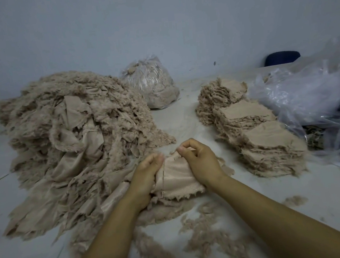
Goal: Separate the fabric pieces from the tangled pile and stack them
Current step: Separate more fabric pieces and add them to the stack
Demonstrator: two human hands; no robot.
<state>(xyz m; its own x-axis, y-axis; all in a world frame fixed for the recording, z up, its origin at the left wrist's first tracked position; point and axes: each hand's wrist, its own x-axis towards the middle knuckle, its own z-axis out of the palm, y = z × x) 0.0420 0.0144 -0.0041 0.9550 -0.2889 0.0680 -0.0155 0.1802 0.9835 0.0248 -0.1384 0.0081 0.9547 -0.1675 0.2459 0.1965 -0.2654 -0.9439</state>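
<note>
Fabric piece (176, 176) lies between left hand (146, 173) and right hand (199, 161), both pinching it.

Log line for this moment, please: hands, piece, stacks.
left hand: grips fabric piece | right hand: pinches its top edge | tangled pile: left | stacks: three, right | step: separating

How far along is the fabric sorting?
Done: three stacks of flat pieces sit in a row on the right. In hand: the left hand and right hand grip a small bundle of pieces, the right pinching its top edge. Left: the tangled pile on the left remains much bigger than the stacks, so most is undone.
</note>
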